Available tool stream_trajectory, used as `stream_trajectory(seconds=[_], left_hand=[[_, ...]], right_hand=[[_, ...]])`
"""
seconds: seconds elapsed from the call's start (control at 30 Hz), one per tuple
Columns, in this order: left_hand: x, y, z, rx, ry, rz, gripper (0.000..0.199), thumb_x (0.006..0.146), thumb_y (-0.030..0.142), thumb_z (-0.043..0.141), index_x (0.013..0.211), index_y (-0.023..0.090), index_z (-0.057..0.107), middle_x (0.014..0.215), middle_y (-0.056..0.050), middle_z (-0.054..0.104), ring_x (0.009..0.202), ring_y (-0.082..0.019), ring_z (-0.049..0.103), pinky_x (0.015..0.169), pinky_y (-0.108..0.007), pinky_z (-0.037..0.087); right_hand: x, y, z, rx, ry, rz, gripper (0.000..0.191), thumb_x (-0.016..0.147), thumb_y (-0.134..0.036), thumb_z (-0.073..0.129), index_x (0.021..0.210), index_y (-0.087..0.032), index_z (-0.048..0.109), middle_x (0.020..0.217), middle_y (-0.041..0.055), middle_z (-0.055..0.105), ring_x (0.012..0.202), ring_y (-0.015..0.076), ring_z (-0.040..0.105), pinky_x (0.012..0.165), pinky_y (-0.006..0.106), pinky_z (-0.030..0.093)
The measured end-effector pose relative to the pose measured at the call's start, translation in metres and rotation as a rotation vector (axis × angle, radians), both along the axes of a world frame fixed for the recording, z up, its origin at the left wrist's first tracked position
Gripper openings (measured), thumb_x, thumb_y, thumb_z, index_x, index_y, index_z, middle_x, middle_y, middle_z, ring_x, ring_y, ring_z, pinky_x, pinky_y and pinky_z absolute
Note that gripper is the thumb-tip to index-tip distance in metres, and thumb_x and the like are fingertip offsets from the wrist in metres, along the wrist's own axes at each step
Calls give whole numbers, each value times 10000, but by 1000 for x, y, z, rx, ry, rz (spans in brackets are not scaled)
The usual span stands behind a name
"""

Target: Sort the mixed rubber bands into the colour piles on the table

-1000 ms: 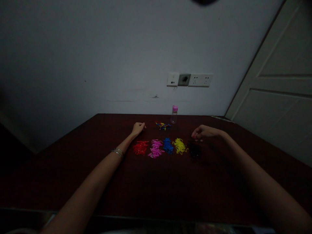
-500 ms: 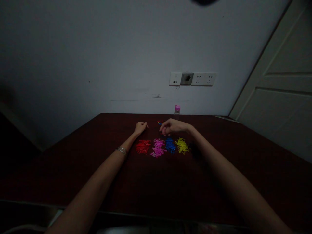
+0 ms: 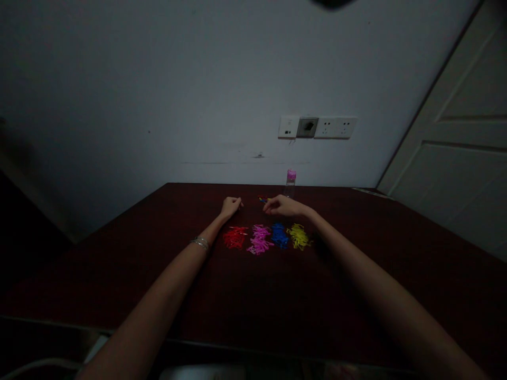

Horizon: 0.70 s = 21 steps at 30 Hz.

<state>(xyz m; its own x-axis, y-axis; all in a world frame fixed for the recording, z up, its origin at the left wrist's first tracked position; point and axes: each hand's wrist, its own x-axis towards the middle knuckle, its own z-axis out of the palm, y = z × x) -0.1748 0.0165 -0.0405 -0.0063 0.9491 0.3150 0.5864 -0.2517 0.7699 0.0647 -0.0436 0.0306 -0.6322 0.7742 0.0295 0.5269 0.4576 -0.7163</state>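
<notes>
My left hand (image 3: 232, 207) rests on the dark red-brown table (image 3: 253, 301), fingers curled closed; anything inside is hidden. A bracelet (image 3: 200, 242) circles that wrist. My right hand (image 3: 280, 206) is held low over the table, fingers bent and pressed together; whether they hold something is too dark to tell. Beside its fingertips lies a small multicoloured cluster of thin pieces (image 3: 262, 199). Nearer me are separate piles of small thin strips: red (image 3: 235, 238), pink (image 3: 260, 240), blue (image 3: 279, 236) and yellow (image 3: 298, 237).
A clear bottle with a pink top (image 3: 291, 175) stands behind my right hand, partly covered by it. Beyond the table is a pale wall with a row of sockets (image 3: 317, 127). A panelled white door (image 3: 455, 132) is at the right.
My right hand has shifted slightly, and its fingers now sit closer to the multicoloured cluster. My left hand stays in place. The whole view has moved a little.
</notes>
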Motion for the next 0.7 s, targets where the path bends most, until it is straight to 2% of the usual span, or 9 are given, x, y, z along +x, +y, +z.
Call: stream_trajectory(seconds=[0.1, 0.2, 0.27, 0.37, 0.5, 0.6, 0.7], left_hand=[[0, 2, -1, -6, 21, 10, 387, 763, 368, 401, 607, 120, 655, 475, -5, 533, 493, -113, 493, 516, -213, 338], [0, 2, 0, -5, 42, 5, 384, 763, 356, 398, 612, 120, 660, 470, -2, 533, 487, -111, 495, 521, -212, 342], [1, 1, 1, 0, 50, 4, 385, 764, 353, 397, 611, 119, 662, 471, -4, 537, 491, -112, 500, 530, -210, 348], [2, -1, 3, 8, 59, 3, 388, 765, 355, 396, 615, 119, 666, 477, -8, 545, 504, -114, 510, 540, -209, 353], [3, -4, 4, 6, 92, -24, 370, 758, 351, 411, 637, 119, 672, 488, -12, 559, 515, -119, 524, 549, -211, 365], [4, -5, 6, -14, 147, -39, 333, 746, 330, 438, 671, 120, 684, 557, -28, 609, 562, -131, 550, 575, -216, 386], [8, -2, 9, -11, 248, -43, 270, 722, 300, 490, 740, 131, 699, 718, -48, 667, 689, -155, 585, 643, -221, 406]], right_hand=[[50, 9, -17, 148, -37, -233, 282, 702, -208, 530, 931, -116, 667, 860, 62, 681, 776, 173, 614, 675, 243, 472], [104, 17, -39, 302, -186, -495, 324, 711, -185, 506, 992, -123, 655, 958, 87, 675, 890, 206, 615, 782, 273, 466], [136, 20, -56, 397, -287, -559, 341, 756, -211, 477, 1047, -136, 638, 1063, 100, 645, 996, 215, 583, 882, 297, 429], [170, 18, -79, 438, -379, -612, 393, 820, -322, 430, 1132, -147, 592, 1174, 109, 590, 1073, 236, 544, 927, 354, 405], [184, 11, -95, 497, -431, -636, 440, 853, -352, 367, 1174, -125, 565, 1255, 131, 524, 1154, 243, 482, 963, 369, 374], [181, 8, -95, 516, -443, -640, 435, 854, -322, 354, 1169, -113, 570, 1238, 139, 538, 1159, 240, 479, 965, 358, 372], [178, 6, -92, 516, -449, -652, 430, 850, -318, 355, 1162, -119, 576, 1233, 137, 542, 1153, 239, 485, 954, 354, 381]])
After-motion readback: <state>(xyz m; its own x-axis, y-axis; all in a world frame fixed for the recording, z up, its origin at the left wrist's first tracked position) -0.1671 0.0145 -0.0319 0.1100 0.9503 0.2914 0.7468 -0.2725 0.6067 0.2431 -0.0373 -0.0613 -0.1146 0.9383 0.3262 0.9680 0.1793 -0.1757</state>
